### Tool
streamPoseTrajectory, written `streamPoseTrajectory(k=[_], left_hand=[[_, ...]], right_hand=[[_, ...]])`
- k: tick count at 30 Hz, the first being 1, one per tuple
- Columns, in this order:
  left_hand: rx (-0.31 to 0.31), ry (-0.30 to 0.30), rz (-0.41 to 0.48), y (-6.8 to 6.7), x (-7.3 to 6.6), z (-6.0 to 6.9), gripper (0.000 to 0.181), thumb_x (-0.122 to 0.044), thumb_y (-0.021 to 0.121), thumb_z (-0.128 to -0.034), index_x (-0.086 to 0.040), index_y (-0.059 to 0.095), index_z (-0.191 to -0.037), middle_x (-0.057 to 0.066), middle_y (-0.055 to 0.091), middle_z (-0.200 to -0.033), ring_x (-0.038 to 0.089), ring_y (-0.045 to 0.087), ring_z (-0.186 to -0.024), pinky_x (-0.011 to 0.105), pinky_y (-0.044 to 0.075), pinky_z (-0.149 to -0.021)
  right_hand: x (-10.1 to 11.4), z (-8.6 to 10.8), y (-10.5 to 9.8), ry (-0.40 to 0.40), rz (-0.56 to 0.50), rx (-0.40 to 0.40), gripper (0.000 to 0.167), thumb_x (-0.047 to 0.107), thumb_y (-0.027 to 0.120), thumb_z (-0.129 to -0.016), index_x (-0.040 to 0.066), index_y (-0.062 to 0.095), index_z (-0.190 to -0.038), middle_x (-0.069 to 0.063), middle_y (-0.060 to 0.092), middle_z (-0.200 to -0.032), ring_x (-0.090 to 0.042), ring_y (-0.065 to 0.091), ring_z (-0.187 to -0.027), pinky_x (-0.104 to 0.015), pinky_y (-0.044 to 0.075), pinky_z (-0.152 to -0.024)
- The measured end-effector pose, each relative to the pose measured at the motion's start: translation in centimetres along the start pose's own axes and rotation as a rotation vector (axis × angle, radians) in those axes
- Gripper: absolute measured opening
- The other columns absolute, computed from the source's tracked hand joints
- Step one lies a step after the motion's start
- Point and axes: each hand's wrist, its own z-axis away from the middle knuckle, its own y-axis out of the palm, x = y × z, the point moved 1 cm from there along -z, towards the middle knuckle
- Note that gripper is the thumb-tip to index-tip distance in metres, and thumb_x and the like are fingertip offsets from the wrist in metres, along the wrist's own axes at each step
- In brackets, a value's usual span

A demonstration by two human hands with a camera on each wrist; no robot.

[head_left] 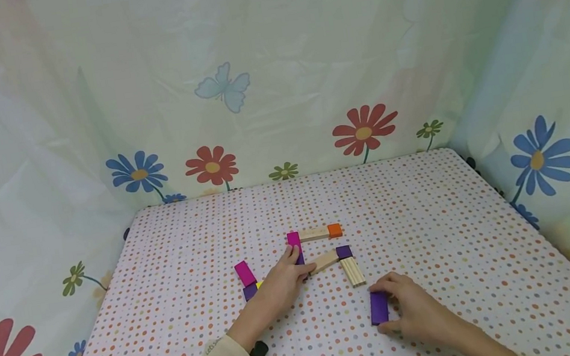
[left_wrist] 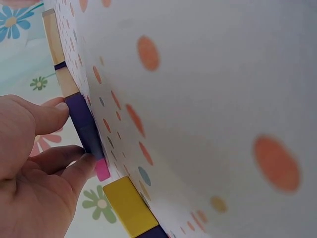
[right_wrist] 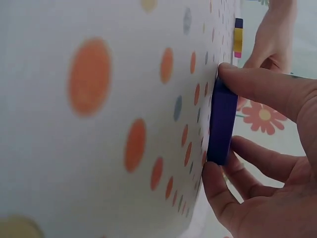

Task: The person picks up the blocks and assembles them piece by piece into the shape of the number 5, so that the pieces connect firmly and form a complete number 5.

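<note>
Both of the person's hands are at work over the desk (head_left: 174, 242), which is covered in a white cloth with coloured dots. The right hand (head_left: 415, 308) pinches a rectangular deep-purple block (head_left: 379, 309) by its two ends, thumb at one and fingertips at the other; the block is low against the cloth, though I can't tell whether it fully rests there. It stands nearer the person than the rest of the row, apart from the closest piece, a plain pale-wood block with visible grain (head_left: 353, 272). The left hand (head_left: 280, 283) has its thumb and fingers gripping a dark purple block (left_wrist: 85, 124) within the arrangement, partly hiding it. A bright magenta block (head_left: 293, 238) meets that one's far end. From the magenta piece a light natural-wood bar (head_left: 313, 234) runs right to a small-looking orange block (head_left: 334, 230). Nearer the person, a slanting bare-wood block (head_left: 324, 262) leads from the gripped piece to a short-looking purple block (head_left: 344, 252), and the grained piece runs on from there. Left of the left hand, a separate little group lies on the cloth: a tilted pink block (head_left: 245, 273), a violet block (head_left: 250, 293) and a yellow block (left_wrist: 130, 206), the last mostly hidden behind the forearm from the head view. A pale curtain printed with flowers and butterflies (head_left: 273, 94) hangs behind.
</note>
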Motion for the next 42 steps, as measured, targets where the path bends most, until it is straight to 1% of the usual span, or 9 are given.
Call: streamPoseTrajectory(k=[5, 9, 12, 18, 22, 26, 29, 34, 42], left_hand=[[0.001, 0.004, 0.0, -0.1, 0.0, 0.1, 0.036, -0.011, 0.056, -0.11, -0.018, 0.07, -0.142, 0.025, 0.036, -0.169, 0.044, 0.03, -0.16, 0.052, 0.047, -0.118], [-0.002, 0.006, -0.004, -0.2, -0.1, 0.1, 0.036, -0.011, 0.056, -0.11, -0.018, 0.07, -0.142, 0.026, 0.036, -0.169, 0.045, 0.031, -0.16, 0.052, 0.048, -0.117], [-0.003, 0.007, -0.012, -0.3, -0.1, 0.1, 0.036, -0.011, 0.056, -0.11, -0.018, 0.069, -0.142, 0.025, 0.036, -0.169, 0.044, 0.031, -0.16, 0.052, 0.048, -0.117], [-0.009, 0.016, -0.016, -0.3, -0.1, 0.0, 0.036, -0.01, 0.057, -0.1095, -0.018, 0.07, -0.142, 0.026, 0.037, -0.168, 0.045, 0.032, -0.159, 0.052, 0.049, -0.117], [-0.013, 0.02, 0.002, -0.3, -0.1, 0.1, 0.035, -0.01, 0.056, -0.1096, -0.017, 0.071, -0.141, 0.026, 0.037, -0.168, 0.045, 0.032, -0.16, 0.053, 0.048, -0.118], [-0.011, 0.018, 0.008, -0.2, -0.1, 0.2, 0.035, -0.011, 0.056, -0.1098, -0.017, 0.071, -0.141, 0.027, 0.037, -0.168, 0.045, 0.031, -0.16, 0.053, 0.047, -0.119], [-0.007, 0.017, 0.001, -0.2, -0.1, 0.2, 0.035, -0.011, 0.056, -0.11, -0.017, 0.071, -0.141, 0.027, 0.037, -0.168, 0.045, 0.031, -0.16, 0.052, 0.047, -0.118], [-0.006, 0.014, 0.009, -0.2, -0.1, 0.2, 0.035, -0.012, 0.055, -0.1102, -0.017, 0.07, -0.141, 0.026, 0.036, -0.169, 0.045, 0.03, -0.161, 0.053, 0.047, -0.119], [-0.008, 0.018, 0.008, -0.3, -0.2, 0.2, 0.035, -0.01, 0.056, -0.1098, -0.017, 0.07, -0.141, 0.026, 0.036, -0.169, 0.045, 0.03, -0.16, 0.052, 0.046, -0.119]], right_hand=[[-0.1, -0.1, -1.0, -0.041, 0.027, 0.049, 0.075, 0.029, 0.101, -0.065, 0.009, 0.07, -0.131, -0.001, 0.066, -0.121, -0.012, 0.064, -0.104, -0.029, 0.061, -0.084], [-0.4, -0.1, -2.1, -0.058, 0.035, 0.067, 0.069, 0.033, 0.1, -0.066, 0.008, 0.073, -0.124, 0.002, 0.069, -0.113, -0.011, 0.062, -0.097, -0.026, 0.058, -0.078], [-0.6, -0.1, -2.3, -0.047, 0.071, 0.068, 0.066, 0.037, 0.1, -0.066, 0.008, 0.075, -0.12, 0.004, 0.067, -0.106, -0.009, 0.057, -0.089, -0.022, 0.052, -0.072], [-0.6, 0.0, -1.9, -0.015, 0.108, 0.057, 0.067, 0.041, 0.1, -0.065, 0.01, 0.074, -0.119, 0.006, 0.063, -0.099, -0.009, 0.053, -0.082, -0.021, 0.047, -0.066], [-0.7, 0.1, -1.7, -0.03, 0.102, 0.049, 0.064, 0.041, 0.1, -0.067, 0.01, 0.073, -0.116, 0.006, 0.062, -0.095, -0.006, 0.051, -0.079, -0.021, 0.047, -0.066], [-0.6, 0.1, -1.5, -0.052, 0.09, 0.043, 0.064, 0.043, 0.099, -0.068, 0.008, 0.073, -0.115, 0.006, 0.061, -0.092, -0.005, 0.05, -0.077, -0.021, 0.045, -0.064], [-0.2, -0.1, -1.2, -0.033, 0.078, 0.036, 0.063, 0.044, 0.099, -0.068, 0.007, 0.073, -0.112, 0.005, 0.061, -0.09, -0.008, 0.05, -0.077, -0.021, 0.045, -0.063], [0.7, -0.6, -0.7, 0.024, 0.071, 0.028, 0.059, 0.044, 0.099, -0.068, 0.009, 0.072, -0.107, 0.003, 0.059, -0.087, -0.012, 0.05, -0.077, -0.022, 0.042, -0.062], [1.6, -1.0, 0.0, 0.041, 0.119, -0.014, 0.06, 0.045, 0.098, -0.069, 0.008, 0.073, -0.109, 0.002, 0.057, -0.085, -0.012, 0.048, -0.077, -0.023, 0.039, -0.061]])
